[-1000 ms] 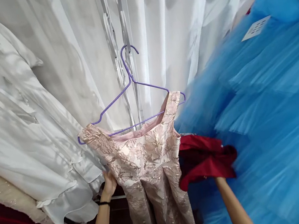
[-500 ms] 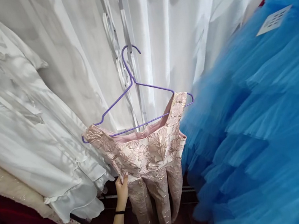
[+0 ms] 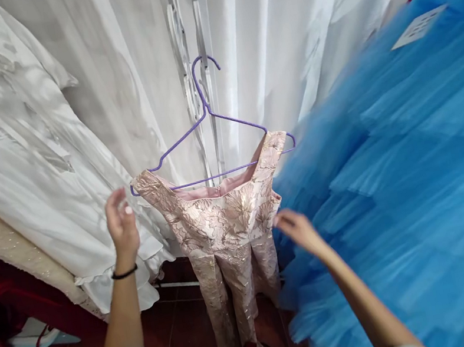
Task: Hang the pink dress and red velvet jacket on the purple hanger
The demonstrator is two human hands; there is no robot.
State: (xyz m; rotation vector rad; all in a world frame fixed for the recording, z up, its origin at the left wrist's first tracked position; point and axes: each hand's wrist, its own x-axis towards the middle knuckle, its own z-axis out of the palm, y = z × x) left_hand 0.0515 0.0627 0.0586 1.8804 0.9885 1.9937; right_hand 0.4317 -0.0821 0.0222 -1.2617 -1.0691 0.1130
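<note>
1. Pink brocade dress [image 3: 227,222] is hanging in the middle on a purple hanger [image 3: 206,106], between white garments [image 3: 12,176] and a blue tulle dress [image 3: 386,182].
2. Left hand [image 3: 123,225] is hovering apart from the pink one, fingers loosely curled, apparently holding nothing.
3. Right hand [image 3: 299,230] is staying at the bodice side, fingertips narrow together; I cannot tell whether they are pinching cloth or only lying beside it.
4. Shoulder straps [image 3: 272,145] are resting near the hanger's ends; in my judgement, a hard sideways pull could be making one slip off.
5. An upward knock could be freeing the hook, and the tiled floor [image 3: 184,337] is waiting below.
6. Blue layers are lying just beside the right hand, so fingers could be catching in the tulle.
7. Counting, I am finding one pink dress, one purple hanger, two straps, two hands, one black wristband [image 3: 124,272], one blue dress and one white label [image 3: 419,27]; the white garments are overlapping, so their number is remaining uncertain.
</note>
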